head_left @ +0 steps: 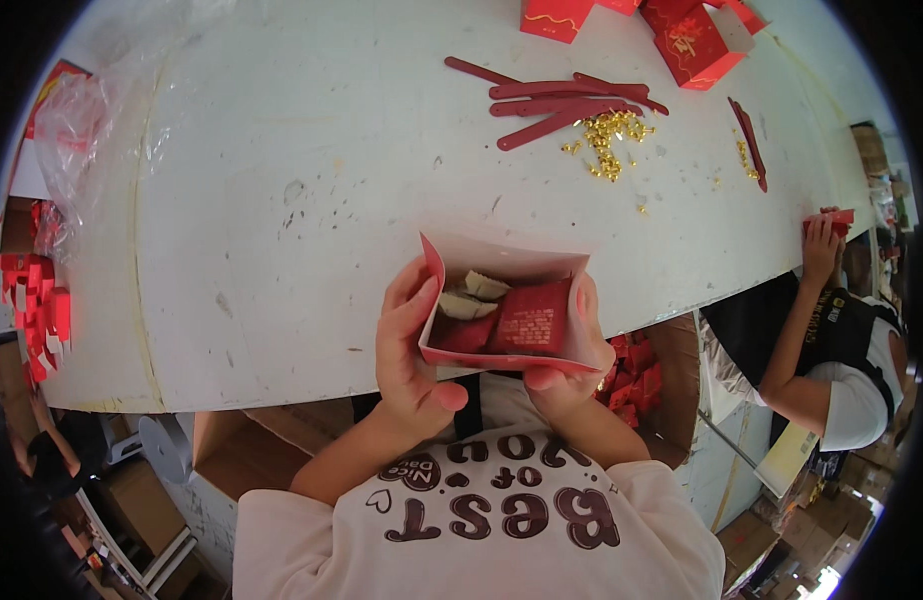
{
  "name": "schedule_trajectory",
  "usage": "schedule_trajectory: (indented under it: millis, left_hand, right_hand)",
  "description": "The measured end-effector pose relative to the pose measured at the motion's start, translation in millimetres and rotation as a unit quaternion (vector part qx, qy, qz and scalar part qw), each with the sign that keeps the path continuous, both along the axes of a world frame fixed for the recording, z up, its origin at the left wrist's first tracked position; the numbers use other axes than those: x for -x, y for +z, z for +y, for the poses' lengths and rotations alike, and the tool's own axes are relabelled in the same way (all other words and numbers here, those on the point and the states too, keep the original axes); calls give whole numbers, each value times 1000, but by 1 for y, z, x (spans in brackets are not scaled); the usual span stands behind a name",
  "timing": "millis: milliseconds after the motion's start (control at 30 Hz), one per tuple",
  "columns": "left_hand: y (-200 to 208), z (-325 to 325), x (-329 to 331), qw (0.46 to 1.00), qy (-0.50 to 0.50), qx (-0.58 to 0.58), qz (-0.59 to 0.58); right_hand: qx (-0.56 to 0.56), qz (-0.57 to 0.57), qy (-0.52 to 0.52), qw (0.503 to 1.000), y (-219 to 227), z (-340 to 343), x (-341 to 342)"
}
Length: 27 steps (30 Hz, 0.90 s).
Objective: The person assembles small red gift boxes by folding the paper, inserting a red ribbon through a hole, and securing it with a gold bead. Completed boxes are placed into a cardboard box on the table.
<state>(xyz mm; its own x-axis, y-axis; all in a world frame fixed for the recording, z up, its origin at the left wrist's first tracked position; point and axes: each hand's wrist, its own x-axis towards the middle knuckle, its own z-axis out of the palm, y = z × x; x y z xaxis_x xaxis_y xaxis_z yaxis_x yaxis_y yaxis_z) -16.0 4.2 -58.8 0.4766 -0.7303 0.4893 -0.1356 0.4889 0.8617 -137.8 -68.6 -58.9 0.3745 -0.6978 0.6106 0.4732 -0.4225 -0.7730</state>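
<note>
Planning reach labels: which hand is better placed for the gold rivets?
Right hand, likely: the gold rivets lie nearer it than the left hand, beyond the box and rightward. Both hands hold the box.

Worktable, gold fasteners and cartons show a workshop.

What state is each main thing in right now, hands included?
Held box, open-topped, partly filled
Left hand, closed on the box's left side
Right hand, closed on the box's right side
Red packet, inside the box
Red straps, loose, overlapping
Gold studs, loose, heaped and scattered
Clear plastic, crumpled
Right cardboard box, open, holding red items
</note>
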Motion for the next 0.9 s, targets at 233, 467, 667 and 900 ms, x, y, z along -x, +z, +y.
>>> schedule_trajectory:
  millis: [233,467,667,900]
  left_hand:
    - [6,15,-6,992,-14,-30,125]
    - [14,15,-24,998,-41,36,42]
    - [26,10,-21,993,-39,49,96]
    - [28,2,-40,995,-78,54,-14]
  right_hand:
    - [38,73,46,996,22,3,-3]
    - [-19,4,79,997,23,-9,-3]
    - [-210,-29,112,971,33,-5,-3]
    - [-54,39,132,989,26,-26,-4]
